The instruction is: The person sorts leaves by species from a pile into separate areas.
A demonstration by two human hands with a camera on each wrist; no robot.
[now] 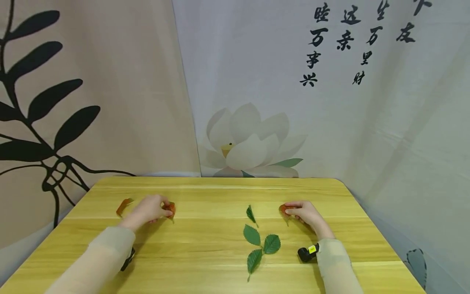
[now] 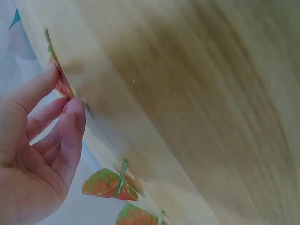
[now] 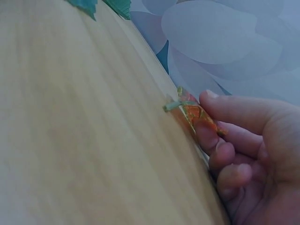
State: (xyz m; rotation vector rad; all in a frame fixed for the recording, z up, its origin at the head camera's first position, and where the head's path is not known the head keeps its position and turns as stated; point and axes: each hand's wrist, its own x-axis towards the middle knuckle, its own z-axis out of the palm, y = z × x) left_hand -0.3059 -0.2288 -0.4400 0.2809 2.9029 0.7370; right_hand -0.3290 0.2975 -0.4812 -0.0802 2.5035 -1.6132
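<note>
My left hand point(image 1: 150, 208) pinches a reddish leaf point(image 1: 171, 209) over the left part of the table. In the left wrist view this leaf point(image 2: 62, 84) stands nearly edge-on between thumb and fingers, its stem pointing away. On the other side, my right hand point(image 1: 304, 212) grips a red-orange leaf point(image 1: 283, 210) between thumb and fingers, close over the tabletop. Its short pale-green stem sticks out of the fingers in the right wrist view, where the leaf point(image 3: 194, 112) looks partly folded. Behind the left wrist lies another red leaf point(image 1: 124, 206), partly curled.
Between the hands, several green leaves lie on the yellow wooden table point(image 1: 205, 261): a narrow one point(image 1: 251, 213) at the back and a cluster point(image 1: 261, 246) nearer. Two red-green leaves, one of them whole point(image 2: 110, 183), show beside the left hand. A printed curtain point(image 1: 249, 81) hangs behind.
</note>
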